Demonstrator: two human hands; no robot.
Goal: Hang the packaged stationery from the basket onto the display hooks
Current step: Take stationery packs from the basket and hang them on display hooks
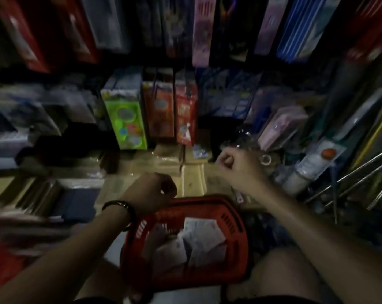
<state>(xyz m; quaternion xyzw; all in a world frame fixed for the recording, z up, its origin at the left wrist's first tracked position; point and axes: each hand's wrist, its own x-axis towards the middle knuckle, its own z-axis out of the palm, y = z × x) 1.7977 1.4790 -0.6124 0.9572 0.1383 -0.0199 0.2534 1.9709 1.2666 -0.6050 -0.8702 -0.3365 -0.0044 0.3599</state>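
White packets (199,242) lie in the near red basket (237,218); the left hand (150,191) curls over its far rim, the right hand (236,163) makes a fist farther right; what either grips I cannot tell; in this dimness a packet may miss its hook.

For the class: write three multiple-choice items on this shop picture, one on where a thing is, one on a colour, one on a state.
1. Where is the basket?
A. on a top shelf
B. low down, beside the person's bare knee
C. hanging on a hook

2. What colour is it?
A. blue
B. red
C. green

3. What state is it in?
A. empty
B. lidded
C. holding white packets

Answers: B, the knee shows right beside it; B, its rim and walls are red; C, the packets lie inside the open top.
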